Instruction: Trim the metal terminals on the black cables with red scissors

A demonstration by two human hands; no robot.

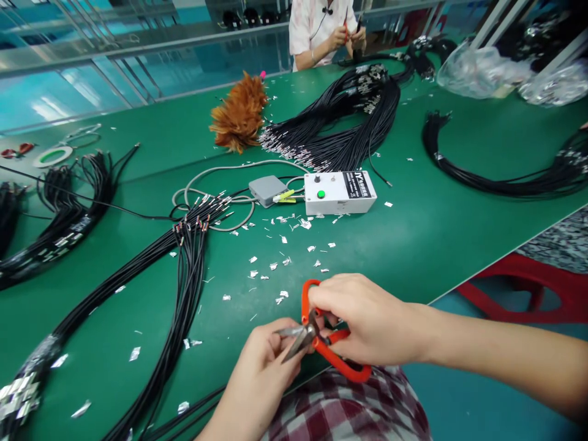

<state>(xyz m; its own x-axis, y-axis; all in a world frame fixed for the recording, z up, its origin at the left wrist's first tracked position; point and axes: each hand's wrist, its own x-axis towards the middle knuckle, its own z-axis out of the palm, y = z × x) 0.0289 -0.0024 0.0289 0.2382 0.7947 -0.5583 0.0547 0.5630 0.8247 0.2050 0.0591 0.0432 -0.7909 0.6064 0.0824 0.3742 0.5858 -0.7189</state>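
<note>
- The scissors [321, 334], red-handled with short grey blades, sit low in the middle of the view, just over the near edge of the table [436, 239]; the blades are parted and point left toward the left hand.
- The right hand [367, 318] has its fingers closed around the red handles; the left hand [264, 361] has fingertips pinched together right at the blade tips, on something too small to make out, perhaps a cable end.
- As a judgement: the fingertips lie so close to the open blades that a quick squeeze could nick them; a cut taken off the mark could also damage the wire instead of the wrapping.
- A long bundle of black cables [184, 275] with metal ends runs from the lower left toward the middle; silver scraps [271, 266] are scattered between it and the hands.
- Farther back stand a white box [340, 193] with a green button and a small grey box [266, 190]; behind them lie a feather duster [239, 116] and more cable bundles.
- The table is covered in green matting; another person [321, 30] works at the far side; a red stool [519, 288] stands on the blue floor to the right.
</note>
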